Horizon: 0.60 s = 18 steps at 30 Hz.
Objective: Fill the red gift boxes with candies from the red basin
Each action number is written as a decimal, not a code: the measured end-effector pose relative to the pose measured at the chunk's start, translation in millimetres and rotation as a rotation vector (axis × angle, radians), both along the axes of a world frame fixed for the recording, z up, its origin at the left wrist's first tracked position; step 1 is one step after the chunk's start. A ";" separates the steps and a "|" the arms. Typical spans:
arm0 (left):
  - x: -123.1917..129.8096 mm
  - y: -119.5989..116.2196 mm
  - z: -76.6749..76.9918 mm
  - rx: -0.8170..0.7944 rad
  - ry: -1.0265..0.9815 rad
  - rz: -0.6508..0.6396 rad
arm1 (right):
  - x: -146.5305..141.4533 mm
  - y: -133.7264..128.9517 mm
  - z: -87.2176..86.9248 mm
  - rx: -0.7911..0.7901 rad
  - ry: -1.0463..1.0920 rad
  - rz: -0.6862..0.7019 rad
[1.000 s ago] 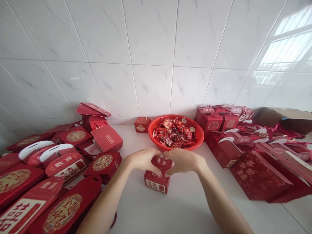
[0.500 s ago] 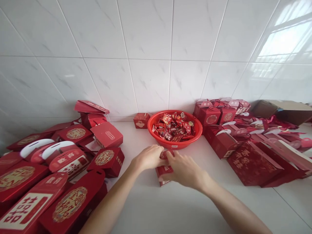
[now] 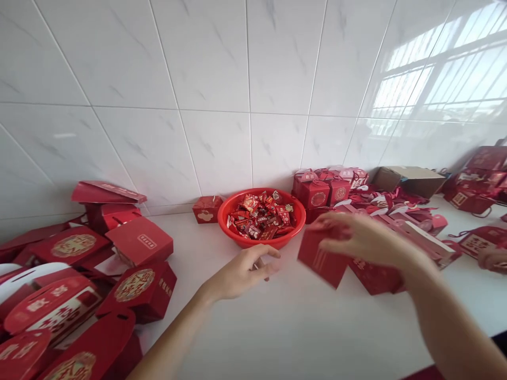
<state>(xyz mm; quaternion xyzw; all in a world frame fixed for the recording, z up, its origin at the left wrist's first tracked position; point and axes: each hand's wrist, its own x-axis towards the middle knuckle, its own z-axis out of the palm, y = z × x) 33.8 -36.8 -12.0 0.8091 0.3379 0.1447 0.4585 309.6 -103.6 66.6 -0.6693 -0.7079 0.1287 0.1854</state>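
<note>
My right hand (image 3: 358,237) is closed on the top of a red gift box (image 3: 325,258), held tilted to the right of the basin. The box and hand are somewhat blurred. In front of the red plastic basin (image 3: 225,230) is my left hand (image 3: 245,270), empty, its thumb and fingers loosely curved and apart. Wrapped sweets (image 3: 259,216) in red and dark wrappers fill the basin.
Red cartons (image 3: 138,240) are heaped at the left. A small red box (image 3: 207,209) stands beside the basin. Tied boxes (image 3: 317,194) and red bags (image 3: 378,274) crowd the right, with a brown carton (image 3: 410,177) behind. Another person's hand (image 3: 493,258) is at the right edge.
My right hand has carried the red box up and right, away from the spot in front of the basin. My left hand has let go of it. The view has turned right.
</note>
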 end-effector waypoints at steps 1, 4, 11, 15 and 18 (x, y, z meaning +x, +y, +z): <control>-0.4 1.3 -1.5 0.006 0.015 -0.008 | 22.5 4.3 19.6 0.049 -0.019 -0.131; 2.3 3.4 -10.0 0.011 0.088 -0.071 | 84.8 32.0 63.7 0.151 -0.128 -0.513; 15.5 -2.4 -23.6 -0.050 0.197 -0.203 | 167.6 119.5 54.1 0.136 -0.242 -0.767; 7.3 -7.4 -18.7 -0.046 0.214 -0.167 | 186.3 145.6 24.3 0.074 -0.117 -0.749; -5.0 -11.5 -15.0 -0.056 0.237 -0.116 | 195.1 156.7 5.5 0.111 -0.112 -0.696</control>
